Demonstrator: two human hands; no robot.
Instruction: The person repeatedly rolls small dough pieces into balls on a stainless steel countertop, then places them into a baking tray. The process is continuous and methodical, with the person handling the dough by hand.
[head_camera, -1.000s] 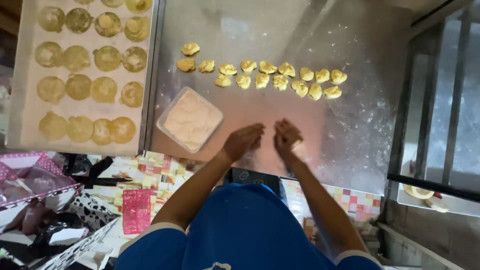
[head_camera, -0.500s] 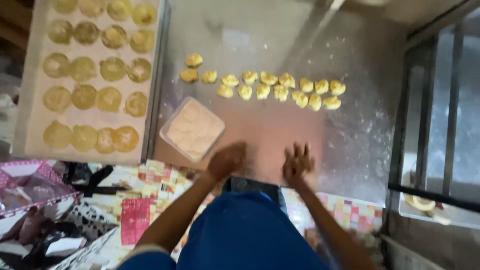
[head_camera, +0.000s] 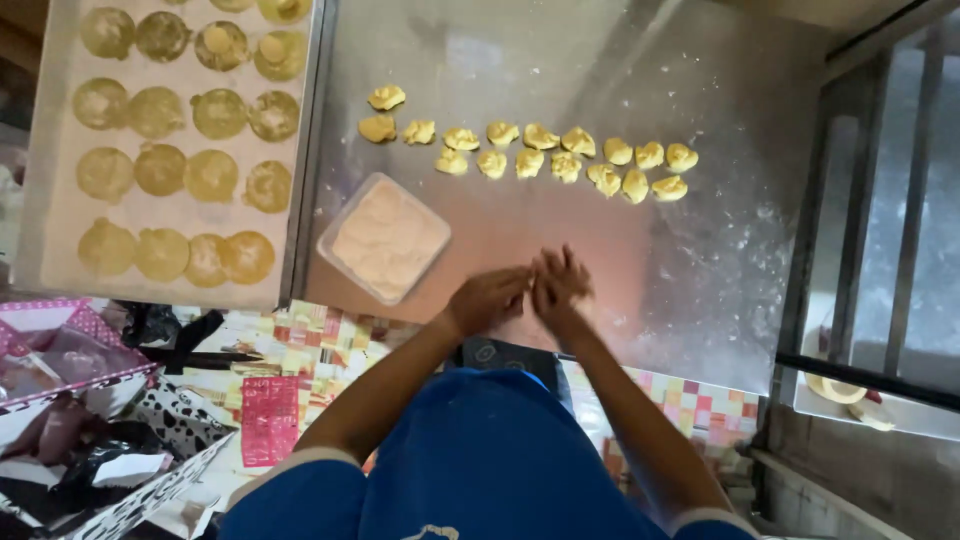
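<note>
Head view: left hand and right hand met palm to palm over the near-centre of the steel table, fingers touching. Couldn't tell whether anything sat between the palms, so whether they gripped something was unclear; neither looked clenched

Nearest thing was the tub of flour, just left of the left hand, a clear squarish plastic box, set askew, heaped with pale powder. Farther out, the dough pieces lay in two rough rows across the table, well apart from both hands: small yellow lumps, pinched and irregular, matte

Risks as I judged them:
- left forearm was close to the tub; an elbow swing could tip it, since it's light and sat near the table's near edge
- flour dust was patchy, mostly on the right; bare shiny metal at centre could make soft dough stick
- lumps sat nearly touching; they might fuse

Left side: a pale tray carried flat round discs in rows, yellow-green, thin, some overlapping at the near row. Table surface was brushed, reflective, with a reddish sheen at centre. Patterned cloth lay along the near edge
</note>
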